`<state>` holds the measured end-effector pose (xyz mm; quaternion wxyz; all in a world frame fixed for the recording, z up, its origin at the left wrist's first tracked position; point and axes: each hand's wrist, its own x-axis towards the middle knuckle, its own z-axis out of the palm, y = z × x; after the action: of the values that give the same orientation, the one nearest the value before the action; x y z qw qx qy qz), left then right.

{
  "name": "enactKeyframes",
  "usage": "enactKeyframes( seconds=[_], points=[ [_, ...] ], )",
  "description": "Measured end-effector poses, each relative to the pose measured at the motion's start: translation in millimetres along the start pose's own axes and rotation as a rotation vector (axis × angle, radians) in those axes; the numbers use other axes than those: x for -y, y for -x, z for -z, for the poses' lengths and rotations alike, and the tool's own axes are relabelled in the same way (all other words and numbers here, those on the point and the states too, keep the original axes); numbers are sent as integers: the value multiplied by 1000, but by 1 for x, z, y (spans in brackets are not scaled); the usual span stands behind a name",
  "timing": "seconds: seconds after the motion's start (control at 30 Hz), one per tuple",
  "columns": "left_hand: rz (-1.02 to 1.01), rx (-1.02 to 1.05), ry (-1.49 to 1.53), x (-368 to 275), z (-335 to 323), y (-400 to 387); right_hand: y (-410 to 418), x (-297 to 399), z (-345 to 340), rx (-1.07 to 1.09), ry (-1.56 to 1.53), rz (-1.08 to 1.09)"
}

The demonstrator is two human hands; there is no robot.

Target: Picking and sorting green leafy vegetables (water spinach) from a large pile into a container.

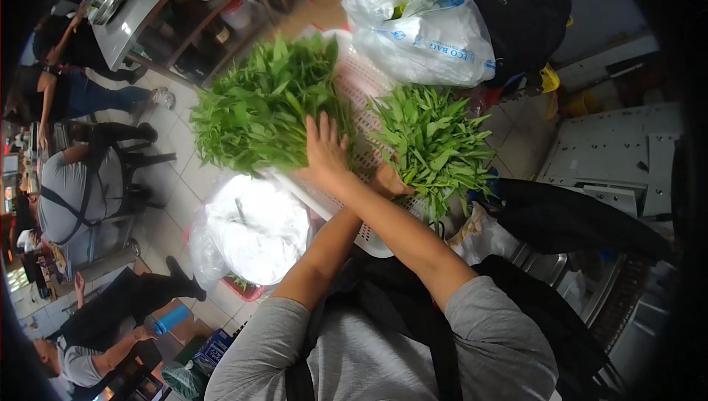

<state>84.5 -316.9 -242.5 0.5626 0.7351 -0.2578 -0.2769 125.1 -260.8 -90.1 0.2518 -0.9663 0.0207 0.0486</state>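
Observation:
My forearms cross over a long white perforated plastic basket. My left hand lies under the crossing, to the right, closed round the lower end of a bunch of leafy green stems; its fingers are partly hidden by leaves and my other arm. My right hand reaches to the left and rests palm down, fingers somewhat spread, on the edge of a larger heap of long-leaved greens. That heap covers the basket's left side and hangs over its rim.
A filled white plastic bag stands at the basket's far end, beside a black backpack. Left of the basket is a plastic-covered round container. A steel table stands farther left. Several people work at the left, one with a blue bottle.

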Motion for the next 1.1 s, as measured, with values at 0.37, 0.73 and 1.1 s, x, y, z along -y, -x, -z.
enactKeyframes(
  seconds=[0.37, 0.73, 1.1],
  points=[
    [-2, 203, 76, -58, 22, 4, 159, -136, 28, 1, -1422, -908],
    [76, 147, 391, -12, 38, 4, 90, -127, 11, -144, -446, -719],
    [160, 182, 316, -56, 53, -2, 71, -141, 7, -548, -1458, -596]
  ],
)
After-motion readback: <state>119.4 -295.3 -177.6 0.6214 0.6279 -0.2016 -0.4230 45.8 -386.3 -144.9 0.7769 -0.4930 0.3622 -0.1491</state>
